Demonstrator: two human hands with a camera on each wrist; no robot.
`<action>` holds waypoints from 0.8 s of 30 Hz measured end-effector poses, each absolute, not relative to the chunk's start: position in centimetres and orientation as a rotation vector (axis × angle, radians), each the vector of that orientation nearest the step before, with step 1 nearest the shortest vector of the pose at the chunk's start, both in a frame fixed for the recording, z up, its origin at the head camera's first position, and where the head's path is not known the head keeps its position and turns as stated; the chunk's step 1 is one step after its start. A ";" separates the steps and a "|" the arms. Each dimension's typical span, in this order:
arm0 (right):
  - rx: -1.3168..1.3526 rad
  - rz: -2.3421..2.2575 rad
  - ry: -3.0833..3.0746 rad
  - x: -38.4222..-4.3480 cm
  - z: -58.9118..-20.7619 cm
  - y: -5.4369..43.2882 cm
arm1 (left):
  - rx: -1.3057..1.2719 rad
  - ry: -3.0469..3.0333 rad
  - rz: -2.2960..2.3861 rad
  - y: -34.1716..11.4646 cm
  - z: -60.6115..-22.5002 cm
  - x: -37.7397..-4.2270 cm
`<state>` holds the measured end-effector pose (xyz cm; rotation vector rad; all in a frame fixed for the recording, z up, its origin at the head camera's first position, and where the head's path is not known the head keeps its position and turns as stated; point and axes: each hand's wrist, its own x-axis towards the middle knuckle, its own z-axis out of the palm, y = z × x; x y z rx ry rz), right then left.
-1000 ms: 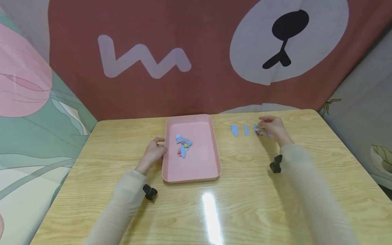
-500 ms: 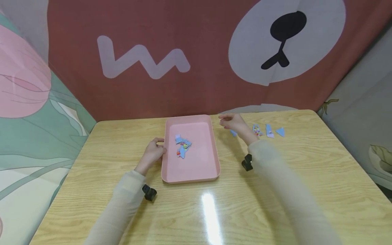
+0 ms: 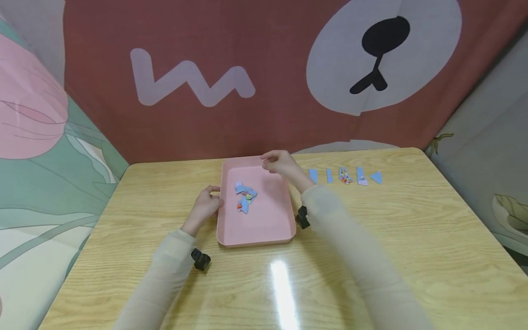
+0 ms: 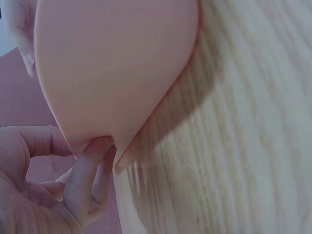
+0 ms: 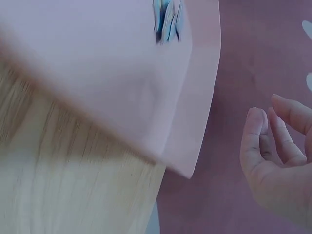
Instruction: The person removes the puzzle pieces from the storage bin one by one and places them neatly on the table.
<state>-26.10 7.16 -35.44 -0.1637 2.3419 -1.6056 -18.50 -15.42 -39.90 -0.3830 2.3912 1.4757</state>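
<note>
Piece pile [image 3: 246, 198] runs near-to-far, closer to the left hand [image 3: 204, 205] that's pinching the tray [image 3: 266, 224]; right hand [image 3: 282, 165], loosely curled, looks empty, hovers beyond.

The tray [image 3: 268, 222] looks smooth plastic, the table [image 3: 429, 238] glossy wood.

Arms [image 3: 350, 256] extended, left fingers [image 4: 84, 178] pinching, right fingers [image 5: 250, 139] loosely curled

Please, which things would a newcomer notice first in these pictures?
Probably the cartoon muzzle on the red-brown backdrop behind the table. Next comes the pink tray with blue puzzle pieces inside: the left hand grips its left rim, and the right hand hovers over its far right corner. To the tray's right lies a row of puzzle pieces.
</note>
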 end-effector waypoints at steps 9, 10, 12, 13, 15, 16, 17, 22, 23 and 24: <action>-0.093 -1.621 2.341 -25.8 -36.5 4.4 | -0.371 2.384 1.462 -15.5 -39.9 -18.7; -0.091 -1.623 2.345 -25.8 -36.6 4.1 | -0.374 2.382 1.465 -15.5 -39.9 -18.6; -0.090 -1.636 2.350 -25.8 -36.9 3.6 | -0.374 2.385 1.465 -15.6 -39.9 -18.6; -0.096 -1.633 2.356 -25.8 -37.1 3.4 | -0.373 2.387 1.465 -15.6 -39.9 -18.6; -0.120 -1.625 2.364 -25.8 -37.5 3.1 | -0.371 2.388 1.467 -15.6 -39.9 -18.6; -0.127 -1.624 2.363 -25.8 -37.7 3.0 | -0.372 2.387 1.468 -15.6 -39.9 -18.5; -0.130 -1.619 2.363 -25.8 -37.9 2.9 | -0.370 2.386 1.470 -15.6 -39.9 -18.5; -0.169 -1.553 2.405 -25.7 -38.7 2.4 | -0.364 2.382 1.476 -15.6 -39.9 -18.5; -0.178 -1.539 2.415 -25.7 -38.9 2.2 | -0.365 2.385 1.473 -15.6 -39.9 -18.5; -0.187 -1.531 2.419 -25.7 -39.0 2.1 | -0.368 2.388 1.470 -15.6 -39.9 -18.5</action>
